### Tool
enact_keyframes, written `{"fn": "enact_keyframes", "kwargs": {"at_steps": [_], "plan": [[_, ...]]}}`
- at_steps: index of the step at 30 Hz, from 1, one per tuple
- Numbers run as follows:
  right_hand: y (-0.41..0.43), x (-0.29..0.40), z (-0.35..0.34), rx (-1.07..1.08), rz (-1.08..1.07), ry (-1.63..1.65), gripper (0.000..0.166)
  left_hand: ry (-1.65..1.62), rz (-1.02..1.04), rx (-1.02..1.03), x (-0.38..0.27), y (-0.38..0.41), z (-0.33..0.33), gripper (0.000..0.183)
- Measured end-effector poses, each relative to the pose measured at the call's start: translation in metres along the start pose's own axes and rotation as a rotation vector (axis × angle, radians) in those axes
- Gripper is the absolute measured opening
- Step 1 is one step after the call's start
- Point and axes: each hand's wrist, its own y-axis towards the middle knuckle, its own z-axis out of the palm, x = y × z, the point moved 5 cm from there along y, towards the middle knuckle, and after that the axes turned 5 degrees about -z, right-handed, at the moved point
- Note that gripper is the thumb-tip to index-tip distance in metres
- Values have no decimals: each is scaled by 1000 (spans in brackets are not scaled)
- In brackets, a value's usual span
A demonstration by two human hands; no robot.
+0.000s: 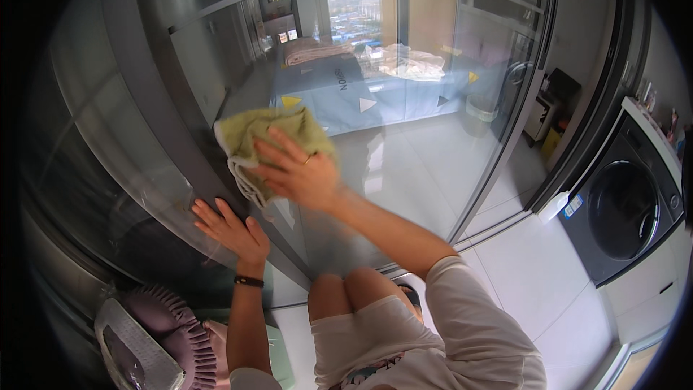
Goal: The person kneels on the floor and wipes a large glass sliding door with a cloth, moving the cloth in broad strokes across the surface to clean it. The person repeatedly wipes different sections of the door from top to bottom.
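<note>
My right hand (299, 169) presses a folded yellow-green cloth (287, 122) with pale edges flat against the glass panel (390, 162) of a grey-framed sliding door. A ring is on one of its fingers. Lower and to the left, my left hand (233, 232) rests with spread fingers against the door's grey frame and the glass beside it, holding nothing. A dark band circles that wrist. Part of the cloth's underside is hidden against the glass.
Behind the glass are a bed (346, 92) with a blue cover and a waste bin (481, 111). A front-loading washing machine (622, 208) stands at right, a white bottle (553, 207) beside it. At lower left are a purple ruffled item (168, 325) and a plastic-wrapped object (135, 349).
</note>
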Motion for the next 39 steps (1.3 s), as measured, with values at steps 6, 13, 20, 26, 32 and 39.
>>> {"fn": "enact_keyframes", "kwargs": {"at_steps": [6,13,20,26,32,39], "plan": [[-2,-136,-89,-99,246,-275,55,44,-19,8,4,-4,-8,58],[-98,-298,-150,-392,810,-363,56,46,-28,-3,3,-7,-5,58],[-52,-291,-107,-385,758,-443,63,-17,-58,-18,-1,-8,6,57],[128,-54,-69,6,-81,0,59,-18,-8,0,4,-7,4,56],[141,-136,-127,-185,-1,-364,61,25,19,-19,5,-3,-4,57],[33,-333,-191,-382,391,-482,60,42,-39,-29,9,-8,-3,58]]}}
